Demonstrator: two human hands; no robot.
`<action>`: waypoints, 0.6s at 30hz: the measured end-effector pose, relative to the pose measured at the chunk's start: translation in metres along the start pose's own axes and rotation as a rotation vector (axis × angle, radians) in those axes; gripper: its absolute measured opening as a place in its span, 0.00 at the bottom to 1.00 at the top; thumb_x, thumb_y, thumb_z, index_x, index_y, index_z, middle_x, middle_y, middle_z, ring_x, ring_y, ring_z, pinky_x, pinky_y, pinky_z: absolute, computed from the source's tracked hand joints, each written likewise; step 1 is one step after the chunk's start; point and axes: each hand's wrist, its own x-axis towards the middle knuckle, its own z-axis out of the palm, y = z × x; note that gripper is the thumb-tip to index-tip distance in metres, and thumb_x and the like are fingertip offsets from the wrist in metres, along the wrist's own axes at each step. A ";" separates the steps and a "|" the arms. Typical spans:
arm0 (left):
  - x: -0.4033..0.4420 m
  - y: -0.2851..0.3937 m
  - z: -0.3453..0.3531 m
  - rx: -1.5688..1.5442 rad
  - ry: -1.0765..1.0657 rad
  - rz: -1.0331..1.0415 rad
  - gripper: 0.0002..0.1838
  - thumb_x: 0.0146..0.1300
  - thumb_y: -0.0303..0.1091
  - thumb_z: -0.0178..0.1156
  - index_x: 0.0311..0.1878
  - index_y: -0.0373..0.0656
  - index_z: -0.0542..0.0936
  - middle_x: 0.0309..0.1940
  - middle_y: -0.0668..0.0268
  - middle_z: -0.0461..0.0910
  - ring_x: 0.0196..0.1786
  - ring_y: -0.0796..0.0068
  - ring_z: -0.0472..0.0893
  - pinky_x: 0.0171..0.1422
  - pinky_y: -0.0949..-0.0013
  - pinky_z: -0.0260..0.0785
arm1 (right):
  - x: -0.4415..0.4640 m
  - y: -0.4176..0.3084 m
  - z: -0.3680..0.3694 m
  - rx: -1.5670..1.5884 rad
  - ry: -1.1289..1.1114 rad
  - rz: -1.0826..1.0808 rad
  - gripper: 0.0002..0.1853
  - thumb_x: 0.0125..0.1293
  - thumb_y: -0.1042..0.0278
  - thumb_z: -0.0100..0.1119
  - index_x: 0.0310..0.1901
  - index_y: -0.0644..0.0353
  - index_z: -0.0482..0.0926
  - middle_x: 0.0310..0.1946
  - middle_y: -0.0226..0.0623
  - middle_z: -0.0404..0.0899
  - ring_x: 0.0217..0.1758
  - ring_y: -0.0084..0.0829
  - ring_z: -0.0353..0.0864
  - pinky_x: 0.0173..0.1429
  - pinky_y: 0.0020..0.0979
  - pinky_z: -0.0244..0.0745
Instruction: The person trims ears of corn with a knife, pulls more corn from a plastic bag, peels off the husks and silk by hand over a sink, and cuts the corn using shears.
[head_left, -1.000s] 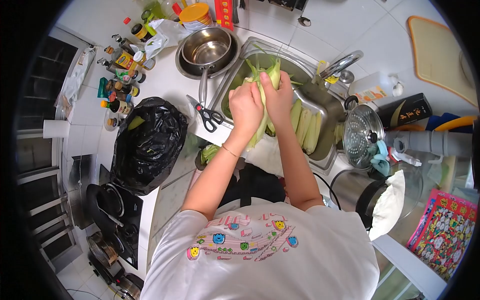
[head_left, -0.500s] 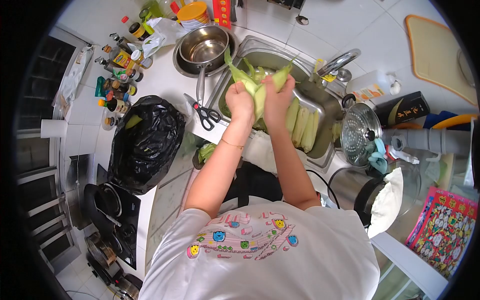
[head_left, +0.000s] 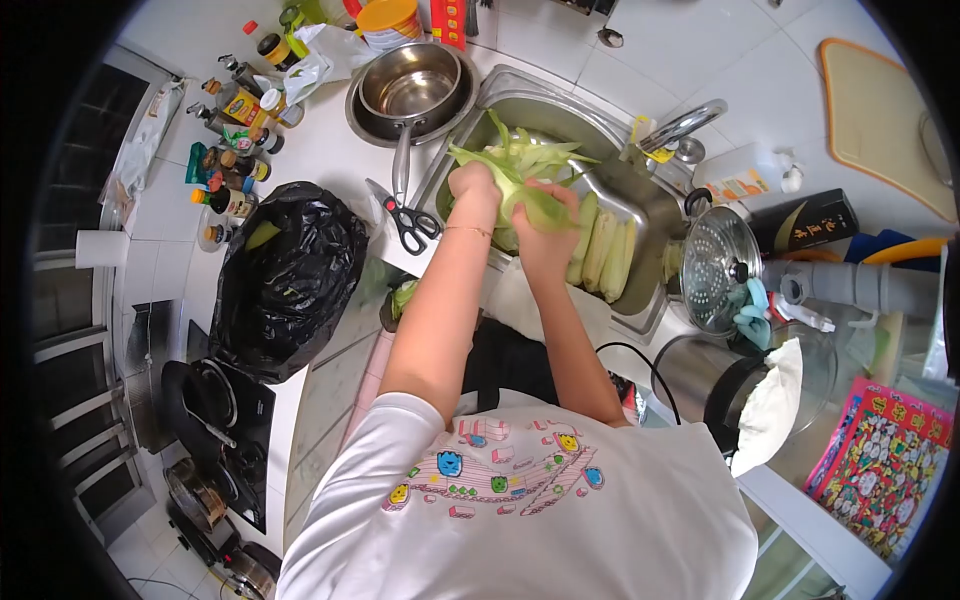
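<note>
Over the left basin of the steel sink [head_left: 655, 205], my left hand [head_left: 474, 190] is closed on a green corn husk [head_left: 513, 188]. My right hand [head_left: 547, 222] is closed round the lower part of the same husked corn, with a leaf folded over its fingers. Loose green husks [head_left: 540, 155] lie in the basin just beyond my hands. To the right of my right hand, several pale green corn cobs [head_left: 605, 250] lie side by side in the sink. The cob inside the held husk is hidden.
Left of the sink are scissors [head_left: 408, 225], a saucepan [head_left: 410, 85] and a black-lined bin [head_left: 285, 290]. The faucet [head_left: 690, 122] reaches over the sink. A steamer lid [head_left: 720, 270] stands at its right; a white cloth [head_left: 545, 300] lies along the front edge.
The husk leaves have been pulled apart and folded down. My left hand has shifted slightly left and up, and my right hand has moved lower.
</note>
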 end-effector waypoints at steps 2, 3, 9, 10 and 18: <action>0.008 0.002 -0.001 0.216 0.071 0.125 0.13 0.63 0.23 0.48 0.49 0.28 0.76 0.48 0.53 0.79 0.45 0.58 0.82 0.47 0.57 0.75 | -0.009 -0.023 -0.011 0.068 -0.039 0.017 0.20 0.53 0.83 0.62 0.48 0.62 0.70 0.50 0.42 0.79 0.53 0.30 0.78 0.58 0.29 0.71; 0.015 0.005 -0.001 0.164 0.071 0.079 0.14 0.61 0.23 0.53 0.48 0.26 0.76 0.47 0.52 0.80 0.43 0.59 0.83 0.46 0.60 0.74 | -0.011 -0.033 -0.018 0.098 -0.060 0.022 0.19 0.54 0.83 0.61 0.48 0.62 0.70 0.51 0.42 0.79 0.53 0.30 0.77 0.59 0.29 0.71; 0.049 -0.016 0.000 0.600 0.092 0.407 0.12 0.59 0.28 0.57 0.37 0.26 0.82 0.37 0.43 0.83 0.41 0.50 0.85 0.42 0.56 0.76 | -0.016 -0.057 -0.055 0.293 0.040 0.122 0.18 0.55 0.84 0.60 0.46 0.63 0.69 0.49 0.44 0.79 0.54 0.32 0.77 0.60 0.32 0.71; 0.053 -0.018 0.000 0.551 0.063 0.390 0.12 0.59 0.28 0.57 0.36 0.27 0.83 0.36 0.43 0.83 0.40 0.48 0.85 0.42 0.56 0.76 | -0.014 -0.053 -0.058 0.250 0.006 0.079 0.19 0.55 0.84 0.60 0.47 0.63 0.69 0.50 0.45 0.79 0.54 0.33 0.77 0.60 0.32 0.71; 0.028 0.005 0.003 1.253 -0.433 0.681 0.28 0.67 0.50 0.53 0.38 0.26 0.81 0.42 0.36 0.79 0.51 0.40 0.78 0.57 0.51 0.68 | 0.044 -0.039 -0.078 0.287 -0.129 0.074 0.28 0.53 0.85 0.58 0.55 0.61 0.59 0.61 0.47 0.69 0.58 0.31 0.73 0.59 0.30 0.71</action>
